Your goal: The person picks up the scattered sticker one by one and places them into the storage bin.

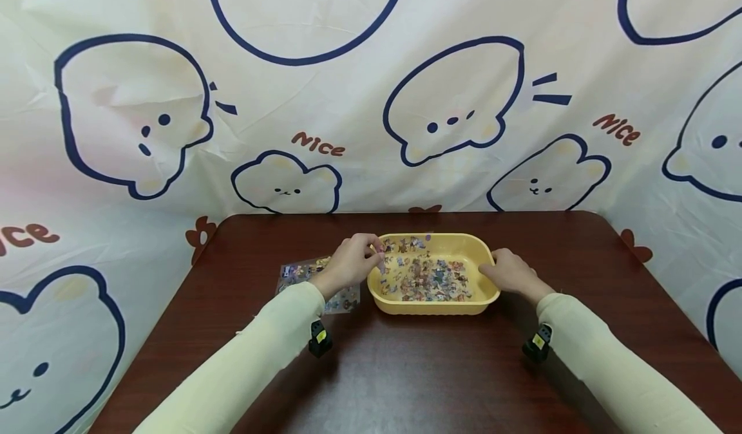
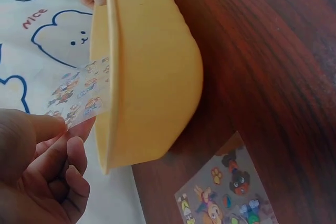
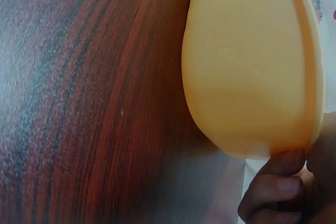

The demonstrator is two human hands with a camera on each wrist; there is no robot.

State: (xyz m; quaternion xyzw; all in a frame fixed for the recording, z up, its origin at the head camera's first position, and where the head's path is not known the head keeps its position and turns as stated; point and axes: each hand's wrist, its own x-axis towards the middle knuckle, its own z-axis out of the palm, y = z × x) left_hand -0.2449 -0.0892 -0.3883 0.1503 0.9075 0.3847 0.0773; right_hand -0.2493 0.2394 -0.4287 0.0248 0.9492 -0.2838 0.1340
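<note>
In the head view my left hand (image 1: 350, 261) is at the left end of a yellow plastic basin (image 1: 437, 308). Its thumb and forefinger pinch the edge of a clear sticker sheet (image 2: 84, 90) printed with small colourful cartoon figures, which reaches over the basin's rim. My right hand (image 1: 510, 271) grips the opposite end of the basin, thumb on the rim and curled fingers (image 3: 286, 182) against the outside. Many small coloured pictures (image 1: 435, 281) show inside the basin; whether they are loose or on sheets is hard to tell.
Another clear sticker sheet (image 2: 228, 187) with cartoon dogs lies on the dark wood table (image 1: 406, 369), left of the basin and partly under my left forearm. A white cloth with blue cartoon outlines (image 1: 359, 99) hangs behind the table and along its sides.
</note>
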